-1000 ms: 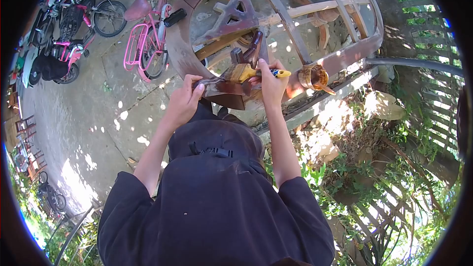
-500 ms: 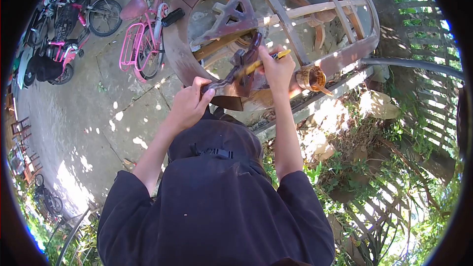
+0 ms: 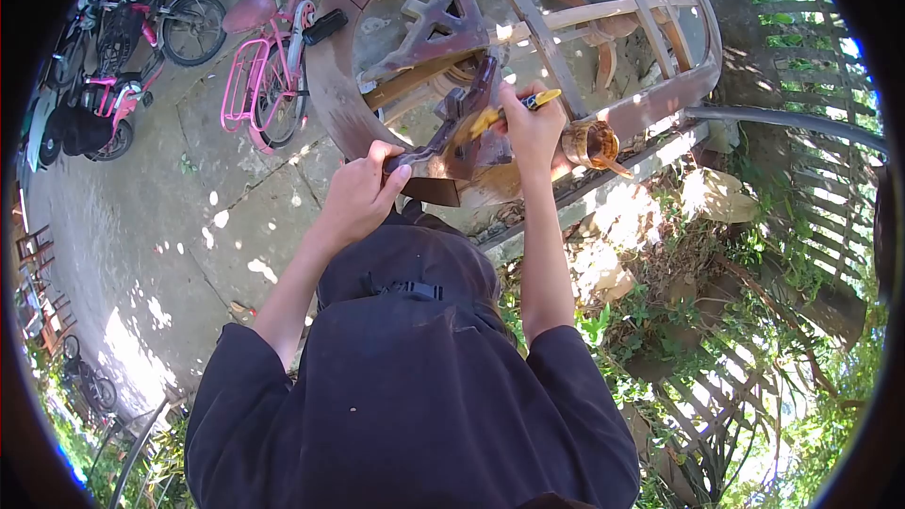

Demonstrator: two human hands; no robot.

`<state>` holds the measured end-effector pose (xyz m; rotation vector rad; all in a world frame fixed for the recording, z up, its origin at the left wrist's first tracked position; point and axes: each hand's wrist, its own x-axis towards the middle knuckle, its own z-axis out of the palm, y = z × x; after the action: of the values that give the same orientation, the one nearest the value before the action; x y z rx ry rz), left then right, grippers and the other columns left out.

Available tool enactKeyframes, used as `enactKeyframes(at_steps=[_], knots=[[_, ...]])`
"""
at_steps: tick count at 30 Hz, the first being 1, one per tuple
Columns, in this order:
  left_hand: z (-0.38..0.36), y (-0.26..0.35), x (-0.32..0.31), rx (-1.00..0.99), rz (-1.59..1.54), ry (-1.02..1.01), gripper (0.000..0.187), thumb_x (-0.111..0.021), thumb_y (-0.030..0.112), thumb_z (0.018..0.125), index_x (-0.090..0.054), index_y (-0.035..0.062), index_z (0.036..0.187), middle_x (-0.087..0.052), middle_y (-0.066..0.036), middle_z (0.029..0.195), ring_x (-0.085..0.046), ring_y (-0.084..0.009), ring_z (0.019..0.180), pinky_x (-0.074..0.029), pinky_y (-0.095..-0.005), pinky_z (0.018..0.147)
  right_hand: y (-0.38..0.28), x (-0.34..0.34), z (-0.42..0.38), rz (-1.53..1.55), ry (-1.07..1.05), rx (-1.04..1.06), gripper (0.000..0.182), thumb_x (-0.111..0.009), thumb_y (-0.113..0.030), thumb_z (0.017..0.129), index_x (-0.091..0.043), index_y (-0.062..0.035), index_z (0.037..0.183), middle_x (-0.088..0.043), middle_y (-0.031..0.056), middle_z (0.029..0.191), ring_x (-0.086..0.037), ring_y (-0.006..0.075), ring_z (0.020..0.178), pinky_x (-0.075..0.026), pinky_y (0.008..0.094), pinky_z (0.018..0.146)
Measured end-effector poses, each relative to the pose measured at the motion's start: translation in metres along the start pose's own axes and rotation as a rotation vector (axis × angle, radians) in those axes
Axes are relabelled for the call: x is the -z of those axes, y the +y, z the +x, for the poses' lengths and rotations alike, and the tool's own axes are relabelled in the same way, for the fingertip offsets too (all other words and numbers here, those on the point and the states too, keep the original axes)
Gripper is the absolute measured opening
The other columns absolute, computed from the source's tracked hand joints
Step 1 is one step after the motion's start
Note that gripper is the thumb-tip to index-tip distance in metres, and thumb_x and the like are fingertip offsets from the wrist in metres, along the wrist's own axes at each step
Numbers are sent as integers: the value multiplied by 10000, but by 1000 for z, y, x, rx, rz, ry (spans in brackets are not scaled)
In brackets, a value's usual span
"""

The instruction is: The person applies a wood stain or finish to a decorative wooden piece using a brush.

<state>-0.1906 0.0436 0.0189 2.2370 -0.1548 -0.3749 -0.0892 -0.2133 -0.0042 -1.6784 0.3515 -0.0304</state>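
Observation:
My left hand [image 3: 361, 194] grips the near end of a dark brown carved wooden piece [image 3: 448, 128], its thumb lying on top. The piece slants away from me over the edge of a large oval wooden frame [image 3: 332, 66]. In my right hand [image 3: 535, 135] is a yellow-handled paintbrush [image 3: 541, 99], its head against or just over the middle of the carved piece. Right of that hand, a brown-stained cup [image 3: 592, 145] rests by the frame's near edge, with a stick-like part jutting from it. The bristles are hard to make out.
A triangular fretwork wooden piece [image 3: 436, 24] lies across the frame's left part. Pink bicycles [image 3: 267, 85] and other bikes [image 3: 193, 30] stand on the concrete ground [image 3: 189, 217] to the left. A slatted fence [image 3: 811, 113], a dark pipe [image 3: 782, 123] and plants are on the right.
The brush has shifted slightly along the carved piece, its head now less blurred. My left hand keeps its hold. The whole view has moved a little.

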Motion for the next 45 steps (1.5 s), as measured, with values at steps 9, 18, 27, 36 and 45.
enactKeyframes(at_steps=[9,18,27,36,45], knots=[[-1,5,-2,-14,1,23,374,-471,336,1100,-535,26,1301,-692,-216,914,-682,-435,937,-497,-489,849,0,0,14,-23,-43,-3,327,-788,-184,911,-586,3,734,-664,76,586,-685,134,483,-511,263,427],[-3,2,-7,-41,-66,4,384,-400,293,1100,-537,14,1325,-669,-147,857,-669,-333,832,-492,-437,804,-6,1,14,-59,-11,73,319,-797,-196,903,-595,1,754,-661,67,586,-679,122,482,-521,265,444],[-3,8,-6,-29,-88,-8,297,-432,233,1088,-537,41,1289,-670,-202,866,-674,-407,881,-490,-490,802,-3,3,21,-275,61,254,315,-793,-191,905,-592,-5,748,-667,59,596,-685,119,490,-534,264,435],[-3,-4,-8,-14,-113,13,317,-403,257,1099,-512,41,1304,-628,-140,842,-634,-322,812,-484,-431,780,-3,0,21,-164,43,116,374,-809,-248,920,-577,-8,751,-664,77,607,-681,136,481,-526,268,417],[-4,-1,-11,14,-155,12,298,-438,250,1098,-523,43,1295,-672,-186,890,-676,-402,885,-490,-477,819,-22,1,9,-99,-21,49,414,-820,-271,919,-563,-11,725,-652,73,609,-664,131,472,-510,261,415]])
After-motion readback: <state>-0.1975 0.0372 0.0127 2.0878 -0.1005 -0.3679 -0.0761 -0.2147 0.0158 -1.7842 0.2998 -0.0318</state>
